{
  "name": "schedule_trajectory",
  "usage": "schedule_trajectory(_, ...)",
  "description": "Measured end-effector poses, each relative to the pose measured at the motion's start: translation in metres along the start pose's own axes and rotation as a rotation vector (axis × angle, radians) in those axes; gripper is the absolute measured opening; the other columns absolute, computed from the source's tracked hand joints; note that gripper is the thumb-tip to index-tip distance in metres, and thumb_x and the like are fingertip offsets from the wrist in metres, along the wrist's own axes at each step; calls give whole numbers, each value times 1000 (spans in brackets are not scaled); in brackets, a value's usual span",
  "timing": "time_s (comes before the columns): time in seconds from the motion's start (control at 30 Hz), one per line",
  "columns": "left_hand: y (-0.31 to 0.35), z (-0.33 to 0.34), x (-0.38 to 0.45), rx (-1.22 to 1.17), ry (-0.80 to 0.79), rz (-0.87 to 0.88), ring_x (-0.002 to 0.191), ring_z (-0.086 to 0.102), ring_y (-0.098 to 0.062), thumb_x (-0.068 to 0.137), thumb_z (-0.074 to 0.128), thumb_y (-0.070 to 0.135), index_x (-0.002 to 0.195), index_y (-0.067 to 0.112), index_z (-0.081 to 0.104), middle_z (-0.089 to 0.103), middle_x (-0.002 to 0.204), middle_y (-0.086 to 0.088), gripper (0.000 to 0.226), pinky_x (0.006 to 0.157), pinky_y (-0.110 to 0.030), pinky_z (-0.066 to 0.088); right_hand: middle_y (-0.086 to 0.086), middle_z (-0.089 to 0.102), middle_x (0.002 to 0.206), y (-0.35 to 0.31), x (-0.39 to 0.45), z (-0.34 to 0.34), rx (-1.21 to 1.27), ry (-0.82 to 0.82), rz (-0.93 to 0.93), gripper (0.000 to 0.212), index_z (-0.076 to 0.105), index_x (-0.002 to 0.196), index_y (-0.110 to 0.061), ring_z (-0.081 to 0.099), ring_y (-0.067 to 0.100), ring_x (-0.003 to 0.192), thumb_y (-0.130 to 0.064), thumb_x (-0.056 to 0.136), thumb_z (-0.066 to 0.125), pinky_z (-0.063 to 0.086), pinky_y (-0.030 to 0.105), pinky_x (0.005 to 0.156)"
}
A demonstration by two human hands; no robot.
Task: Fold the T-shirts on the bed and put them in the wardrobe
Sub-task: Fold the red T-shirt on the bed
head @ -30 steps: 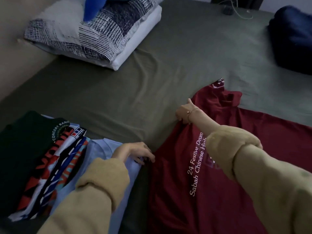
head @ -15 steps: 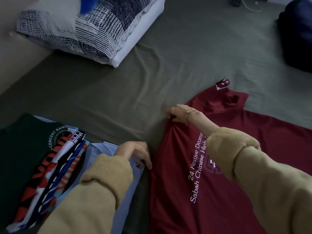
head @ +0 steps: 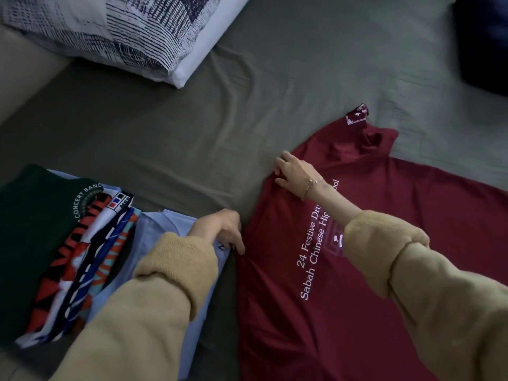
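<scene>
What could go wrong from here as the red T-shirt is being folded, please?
The red T-shirt lies rumpled near its collar, so folding now may trap creases. The left hand reaches across the light blue shirt, so its sleeve could drag the folded pile askew.

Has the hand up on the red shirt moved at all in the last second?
Yes. The right hand has slid left along the red T-shirt, away from its collar, to the shirt's left edge, which it now pinches.
</scene>
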State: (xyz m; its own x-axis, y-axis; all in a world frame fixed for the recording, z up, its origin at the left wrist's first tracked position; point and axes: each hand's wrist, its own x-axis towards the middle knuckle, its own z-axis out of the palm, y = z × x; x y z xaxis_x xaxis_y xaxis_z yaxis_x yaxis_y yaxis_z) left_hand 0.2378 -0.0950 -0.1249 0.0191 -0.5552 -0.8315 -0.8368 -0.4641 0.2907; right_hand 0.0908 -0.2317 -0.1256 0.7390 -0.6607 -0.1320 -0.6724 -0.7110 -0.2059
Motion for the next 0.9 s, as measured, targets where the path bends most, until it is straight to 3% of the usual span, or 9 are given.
schedule_trajectory(0.1, 0, 6, -3, 40, 45, 19, 44, 48, -9, 67, 82, 23, 54, 12, 56, 55, 51, 0, 31, 45, -21, 38, 9, 50, 127, -15, -41, 26, 39, 200, -7, 30, 55, 113, -8, 49, 25, 120, -22, 86, 54, 31, 42, 104)
schedule_trajectory(0.17, 0, 8, -7, 31, 67, 29, 47, 50, -11, 68, 81, 23, 55, 12, 57, 57, 55, -2, 30, 47, -22, 40, 9, 46, 140, -32, -75, 47, 77, 235, -77, 38, 56, 119, -8, 44, 23, 130, -25, 85, 52, 26, 48, 109)
schedule_trajectory(0.3, 2, 18, -17, -41, 147, 35, 47, 53, -12, 69, 81, 26, 56, 12, 52, 56, 53, -2, 35, 48, -21, 41, 4, 28, 153, -50, -119, 74, 5, 94, -255, 48, 46, 135, -13, 29, 15, 140, -33, 91, 41, 16, 50, 111)
schedule_trajectory(0.4, 4, 33, -28, -248, 287, 30, 53, 54, -17, 71, 81, 35, 52, 11, 47, 51, 53, -4, 45, 58, -27, 52, -2, 11, 158, -49, -133, 68, 120, 20, -120, 53, 32, 145, -14, 9, 8, 144, -33, 97, 43, 6, 47, 116)
schedule_trajectory(0.5, 10, 53, -47, -286, 400, -67, 65, 63, -28, 78, 73, 39, 66, 2, 58, 58, 66, -20, 42, 73, -33, 54, -7, -2, 157, -51, -155, 63, 92, -34, -46, 60, 14, 150, -17, -6, 2, 141, -44, 97, 23, 0, 48, 116)
schedule_trajectory(0.57, 16, 70, -60, -269, 349, -138, 61, 62, -26, 79, 72, 38, 73, 2, 57, 60, 71, -14, 40, 75, -33, 57, -10, -9, 155, -56, -175, 64, 47, -81, -53, 67, 2, 150, -20, -10, 3, 141, -51, 90, 6, -5, 47, 115)
schedule_trajectory(0.67, 20, 95, -75, -239, 221, -203, 50, 60, -18, 75, 78, 37, 92, 3, 57, 64, 80, -10, 43, 68, -27, 57, -9, -5, 155, -61, -207, 75, 13, -123, -42, 66, -3, 148, -20, -9, 6, 142, -53, 91, 2, -2, 51, 115)
schedule_trajectory(0.77, 15, 108, -81, -136, 150, -216, 62, 69, -19, 75, 79, 20, 79, 5, 56, 63, 63, -7, 28, 70, -27, 57, -1, 21, 155, -68, -229, 86, -33, -148, -28, 62, 14, 149, -16, -6, 6, 144, -50, 99, 2, 11, 57, 112)
schedule_trajectory(0.9, 11, 109, -84, -71, 90, -262, 68, 69, -19, 77, 77, 10, 72, 5, 54, 69, 85, -12, 24, 72, -27, 57, -1, 22, 155, -86, -236, 90, -41, -198, -64, 61, 16, 150, -19, -3, 8, 145, -49, 99, 4, 10, 58, 108)
